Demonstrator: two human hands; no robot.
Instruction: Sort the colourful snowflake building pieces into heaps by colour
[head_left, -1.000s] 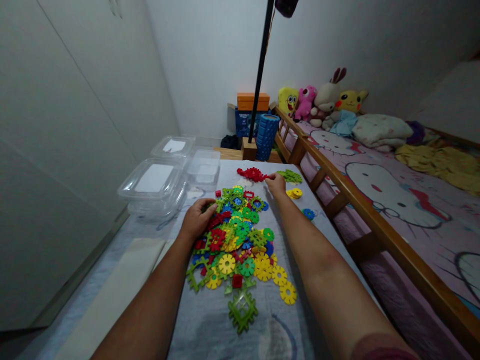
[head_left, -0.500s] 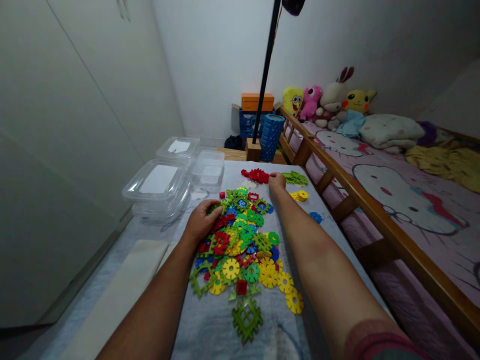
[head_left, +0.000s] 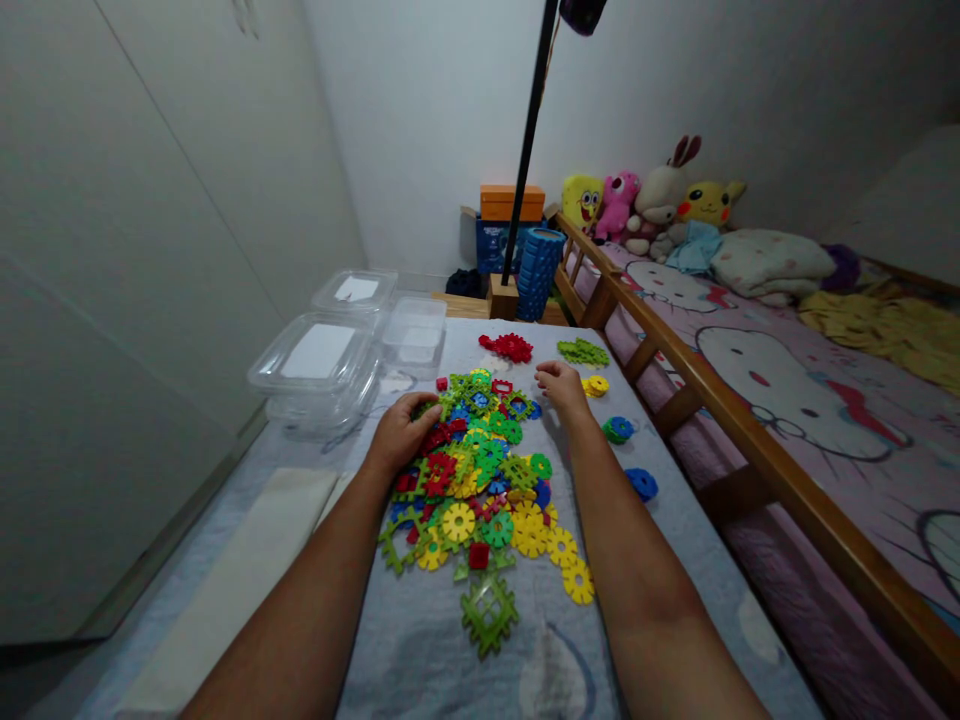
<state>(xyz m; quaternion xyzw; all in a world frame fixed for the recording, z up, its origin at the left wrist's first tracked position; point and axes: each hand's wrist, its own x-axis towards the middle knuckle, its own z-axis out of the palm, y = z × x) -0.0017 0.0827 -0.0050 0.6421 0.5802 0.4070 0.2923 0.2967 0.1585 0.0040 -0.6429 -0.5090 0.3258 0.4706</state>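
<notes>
A mixed pile of plastic building pieces (head_left: 487, 455) in green, yellow, red and blue covers the middle of the table. My left hand (head_left: 405, 432) rests at the pile's left edge, thumb and forefinger apart beside some green pieces; its other fingers are partly hidden. Beyond the pile's right side, my right hand (head_left: 564, 388) is raised with fingers loosely bent and apart, nothing visible in them. Near it are a heap of red pieces (head_left: 510, 348), a group of light-green pieces (head_left: 583, 352) and a small yellow stack (head_left: 595, 386).
Clear plastic boxes (head_left: 315, 365) with lids stand at the left. Green discs (head_left: 618, 430) and blue discs (head_left: 641, 485) lie along the right edge. A wooden bed rail (head_left: 705, 395) borders the table on the right. A black pole (head_left: 531, 140) rises behind the far edge.
My right hand has come away from the red heap, back toward me, and its fingers have opened. The left hand stays at the pile. The view has shifted slightly.
</notes>
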